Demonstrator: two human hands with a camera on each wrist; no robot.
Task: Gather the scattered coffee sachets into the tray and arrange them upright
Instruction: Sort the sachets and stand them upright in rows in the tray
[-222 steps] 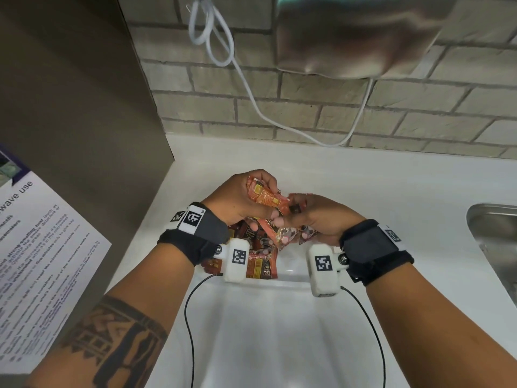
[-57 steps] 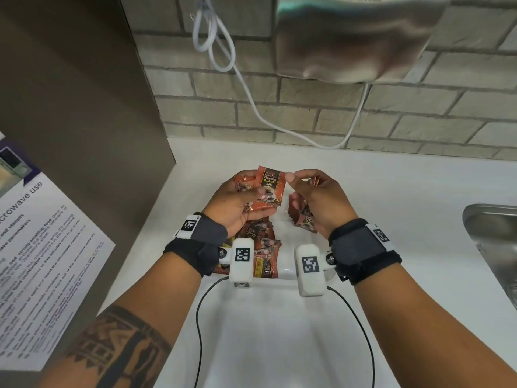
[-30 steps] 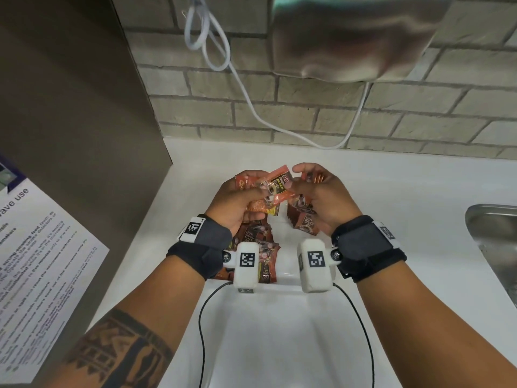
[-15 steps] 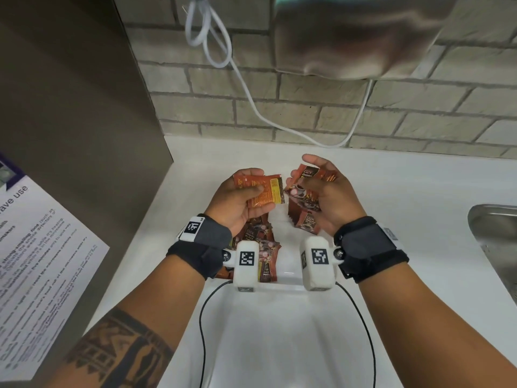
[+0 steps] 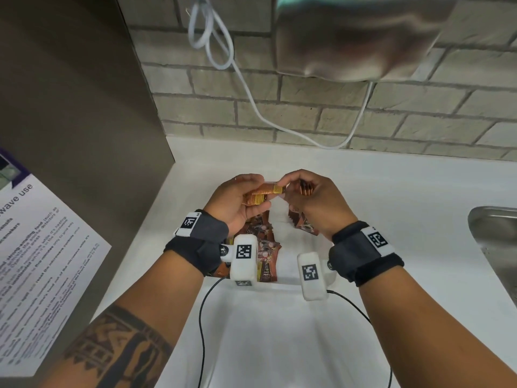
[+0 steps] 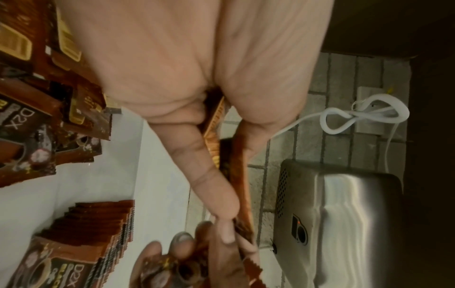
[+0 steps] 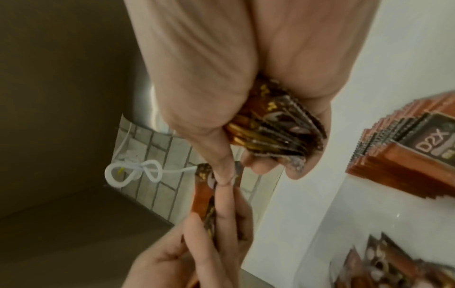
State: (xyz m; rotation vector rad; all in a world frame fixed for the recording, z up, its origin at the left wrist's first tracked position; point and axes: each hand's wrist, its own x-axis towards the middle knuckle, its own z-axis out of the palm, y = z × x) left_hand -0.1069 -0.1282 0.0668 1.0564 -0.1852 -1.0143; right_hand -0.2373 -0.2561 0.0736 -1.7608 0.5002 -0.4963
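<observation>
Above the clear tray point(image 5: 285, 284), my left hand point(image 5: 251, 198) grips a few orange coffee sachets point(image 5: 261, 194) edge-on. My right hand point(image 5: 288, 189) holds a bundle of sachets point(image 5: 306, 189) in its palm, while its thumb and forefinger pinch the end of the left hand's sachets. The right wrist view shows that bundle point(image 7: 275, 132) and the pinched sachet point(image 7: 204, 187). In the tray, a row of sachets point(image 5: 305, 228) stands upright at the right and a loose pile point(image 5: 263, 247) lies at the left. The left wrist view shows the row point(image 6: 93, 233) and the pile point(image 6: 37, 136).
A steel hand dryer point(image 5: 358, 37) hangs on the brick wall, with a looped white cable point(image 5: 223, 51) beside it. A steel sink point(image 5: 498, 247) is at the right. A brown panel with a paper notice point(image 5: 42, 261) borders the white counter point(image 5: 391, 191) on the left.
Half a second ago the hands were apart, each holding its own sachets. Now they have come together, and the right thumb and forefinger pinch the end of the left hand's sachets, which have turned edge-on.
</observation>
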